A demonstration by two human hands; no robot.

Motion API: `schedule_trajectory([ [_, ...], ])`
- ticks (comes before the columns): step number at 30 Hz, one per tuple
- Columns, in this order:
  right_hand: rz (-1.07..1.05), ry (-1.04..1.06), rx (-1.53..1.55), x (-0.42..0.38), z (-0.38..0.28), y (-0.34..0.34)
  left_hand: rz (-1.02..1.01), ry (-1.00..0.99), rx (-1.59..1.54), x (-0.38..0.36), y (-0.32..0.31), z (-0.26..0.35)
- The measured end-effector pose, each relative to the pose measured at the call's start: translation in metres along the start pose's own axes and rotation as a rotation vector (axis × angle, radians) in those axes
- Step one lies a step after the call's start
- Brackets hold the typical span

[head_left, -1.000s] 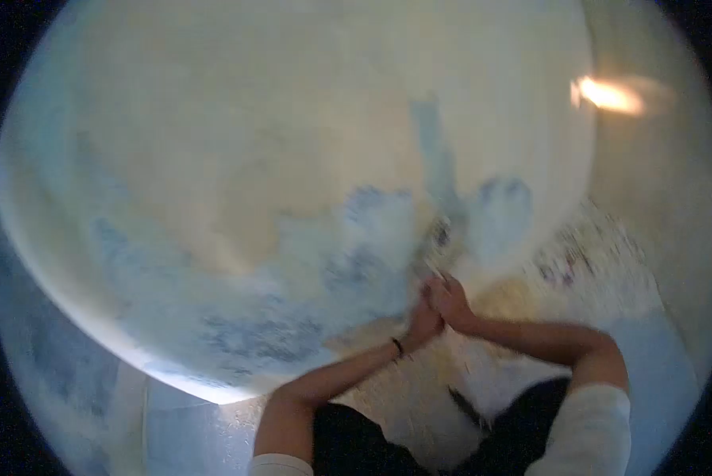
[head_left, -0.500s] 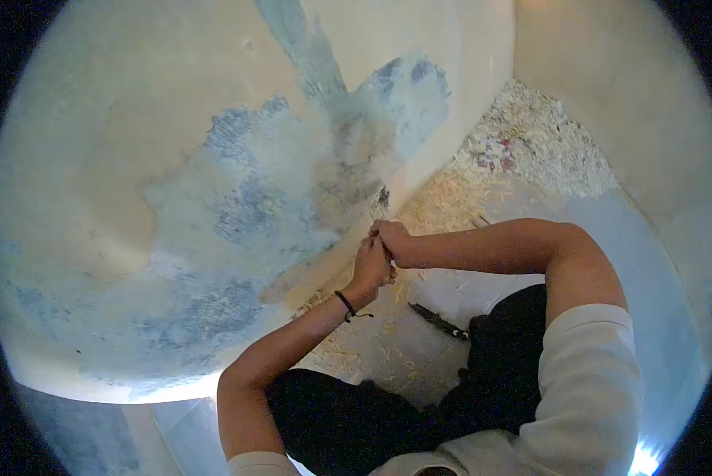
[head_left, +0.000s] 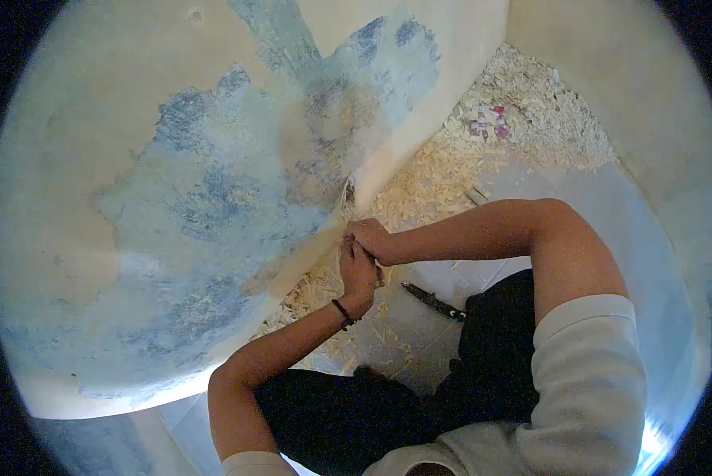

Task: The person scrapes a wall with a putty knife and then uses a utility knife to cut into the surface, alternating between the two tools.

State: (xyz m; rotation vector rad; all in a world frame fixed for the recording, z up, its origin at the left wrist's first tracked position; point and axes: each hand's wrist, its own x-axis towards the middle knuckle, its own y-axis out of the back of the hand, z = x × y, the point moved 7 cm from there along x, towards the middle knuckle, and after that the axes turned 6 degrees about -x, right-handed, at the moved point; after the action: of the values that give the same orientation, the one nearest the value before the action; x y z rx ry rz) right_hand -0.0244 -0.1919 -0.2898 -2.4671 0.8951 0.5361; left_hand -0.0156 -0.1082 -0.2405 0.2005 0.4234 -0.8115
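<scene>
Both hands have slid a little down and left along the wall's lower edge since half a second ago, and the peeling blue-and-cream wall [head_left: 213, 198] now fills more of the space above and to their left. Pale paint scrapings [head_left: 443, 178] lie heaped on the tiled floor [head_left: 443, 282] just beyond and below the hands. Left hand [head_left: 358, 274] and right hand [head_left: 369, 238] are clenched together around a small scraper [head_left: 347, 193] whose tip touches the wall just above them; a dark tool [head_left: 434, 301] lies on the floor just right of the left wrist.
</scene>
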Motion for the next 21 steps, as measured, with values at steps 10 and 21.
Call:
schedule_trajectory([
  [10,0.060,-0.006,-0.074,0.010,-0.010,0.034,-0.050,-0.061,0.024,0.014,-0.026,0.005],
  [21,-0.030,0.334,-0.397,0.037,0.009,0.035,-0.055,-0.032,0.025,0.018,-0.030,-0.006],
])
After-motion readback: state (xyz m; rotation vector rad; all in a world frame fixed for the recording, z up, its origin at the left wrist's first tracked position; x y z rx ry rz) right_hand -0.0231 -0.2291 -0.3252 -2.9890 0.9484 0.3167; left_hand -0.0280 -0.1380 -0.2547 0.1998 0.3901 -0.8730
